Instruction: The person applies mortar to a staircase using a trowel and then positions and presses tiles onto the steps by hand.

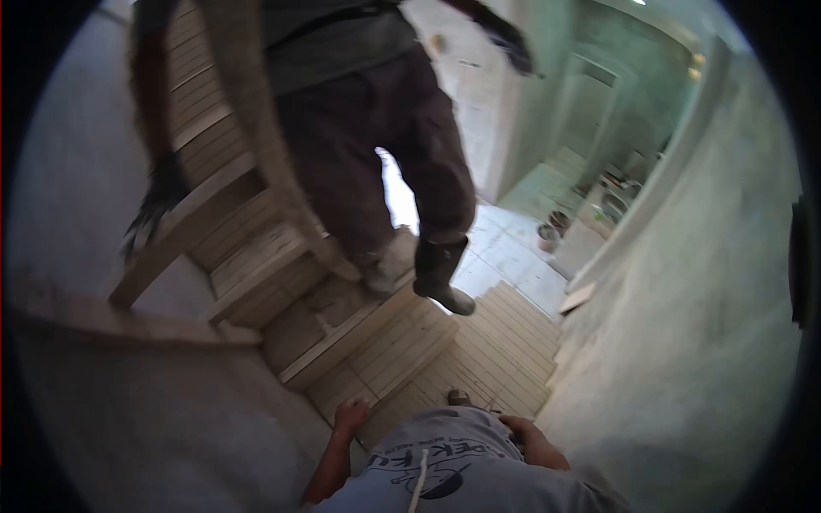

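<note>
At the bottom of the head view, my left hand (351, 415) hangs beside my grey shirt (453, 457), near the wooden steps (385, 350). Its fingers look curled, but whether anything is in them is too small to tell. My right hand (520, 427) is low at the other side of the shirt, its fingers mostly hidden against my body. A white cord hangs down the shirt front. One of my shoes (459, 397) shows on the boards just beyond the shirt.
A person in dark trousers (376, 145), boots and dark gloves stands on the stairs ahead. Wooden stair framing (188, 224) rises at the left. Plastered wall (701, 282) lines the right. Small pots (547, 237) and clutter stand on the pale floor beyond.
</note>
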`<control>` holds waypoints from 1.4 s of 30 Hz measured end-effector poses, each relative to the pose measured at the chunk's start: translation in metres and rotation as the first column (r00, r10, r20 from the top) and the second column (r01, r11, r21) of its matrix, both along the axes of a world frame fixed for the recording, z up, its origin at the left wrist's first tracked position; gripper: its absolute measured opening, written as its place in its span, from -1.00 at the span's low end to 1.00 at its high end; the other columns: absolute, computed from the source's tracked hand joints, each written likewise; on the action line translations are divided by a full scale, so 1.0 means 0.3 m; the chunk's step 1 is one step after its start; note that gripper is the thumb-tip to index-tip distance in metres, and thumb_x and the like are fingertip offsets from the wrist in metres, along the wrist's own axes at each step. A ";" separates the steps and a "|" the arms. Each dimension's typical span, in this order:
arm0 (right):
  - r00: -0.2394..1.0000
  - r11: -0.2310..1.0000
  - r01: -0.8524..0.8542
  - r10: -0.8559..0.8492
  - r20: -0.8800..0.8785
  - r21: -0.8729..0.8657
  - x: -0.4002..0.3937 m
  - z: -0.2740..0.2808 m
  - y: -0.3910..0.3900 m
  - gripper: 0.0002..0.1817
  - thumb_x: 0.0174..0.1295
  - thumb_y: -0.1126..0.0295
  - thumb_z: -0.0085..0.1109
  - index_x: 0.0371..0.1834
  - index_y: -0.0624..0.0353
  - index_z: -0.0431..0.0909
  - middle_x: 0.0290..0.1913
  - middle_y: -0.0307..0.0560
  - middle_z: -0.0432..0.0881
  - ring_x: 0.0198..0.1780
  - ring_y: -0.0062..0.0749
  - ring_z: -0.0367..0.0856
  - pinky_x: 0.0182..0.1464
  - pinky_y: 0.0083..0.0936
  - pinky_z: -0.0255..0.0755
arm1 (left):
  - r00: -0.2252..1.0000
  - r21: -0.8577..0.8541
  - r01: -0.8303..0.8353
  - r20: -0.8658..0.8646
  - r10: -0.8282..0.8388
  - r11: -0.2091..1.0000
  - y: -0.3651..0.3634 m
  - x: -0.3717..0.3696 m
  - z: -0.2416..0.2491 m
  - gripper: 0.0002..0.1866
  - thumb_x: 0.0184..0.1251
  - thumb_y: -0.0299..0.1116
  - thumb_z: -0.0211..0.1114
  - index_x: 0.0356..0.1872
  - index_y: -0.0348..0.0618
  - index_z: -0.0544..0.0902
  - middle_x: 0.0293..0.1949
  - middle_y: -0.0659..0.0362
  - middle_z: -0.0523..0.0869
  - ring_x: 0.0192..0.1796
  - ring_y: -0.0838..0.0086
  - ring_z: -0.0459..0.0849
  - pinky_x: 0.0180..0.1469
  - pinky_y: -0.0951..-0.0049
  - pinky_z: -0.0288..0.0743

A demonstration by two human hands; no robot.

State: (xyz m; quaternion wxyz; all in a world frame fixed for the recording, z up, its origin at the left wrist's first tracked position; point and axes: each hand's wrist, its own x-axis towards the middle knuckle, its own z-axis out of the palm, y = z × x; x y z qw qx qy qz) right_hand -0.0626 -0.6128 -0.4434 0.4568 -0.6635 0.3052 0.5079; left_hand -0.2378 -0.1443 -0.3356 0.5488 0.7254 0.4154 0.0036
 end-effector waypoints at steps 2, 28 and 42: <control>0.870 0.910 -0.413 0.402 0.286 -0.024 -0.021 0.408 0.073 -0.41 0.02 -0.02 0.34 0.03 0.18 0.62 -0.10 0.06 0.71 -0.25 -0.19 0.70 -0.18 -0.24 0.57 | 0.999 -0.070 -0.030 0.015 0.031 0.997 -0.033 0.023 0.123 -0.63 0.30 -0.10 0.28 -0.23 -0.28 0.69 -0.40 0.19 0.71 -0.33 0.53 0.67 -0.21 0.49 0.51; 0.698 0.737 -0.628 0.675 0.238 -0.249 -0.080 0.428 0.069 -0.38 0.08 -0.06 0.29 0.18 0.04 0.60 0.07 0.07 0.68 0.07 -0.17 0.64 0.14 -0.29 0.45 | 0.992 -0.124 -0.103 0.056 0.110 0.987 0.012 -0.033 0.045 -0.58 0.27 -0.06 0.30 -0.11 -0.26 0.70 -0.38 0.17 0.71 -0.34 0.50 0.63 -0.21 0.43 0.51; 0.985 0.985 -0.171 0.171 0.010 -0.006 -0.112 0.219 -0.033 -0.34 0.08 -0.09 0.26 0.14 0.15 0.60 0.04 0.09 0.69 0.03 -0.18 0.64 0.11 -0.30 0.44 | 0.996 -0.136 -0.082 -0.057 0.074 0.987 -0.018 -0.039 0.058 -0.52 0.25 -0.02 0.30 -0.08 -0.28 0.72 -0.29 0.12 0.77 -0.30 0.48 0.72 -0.14 0.41 0.57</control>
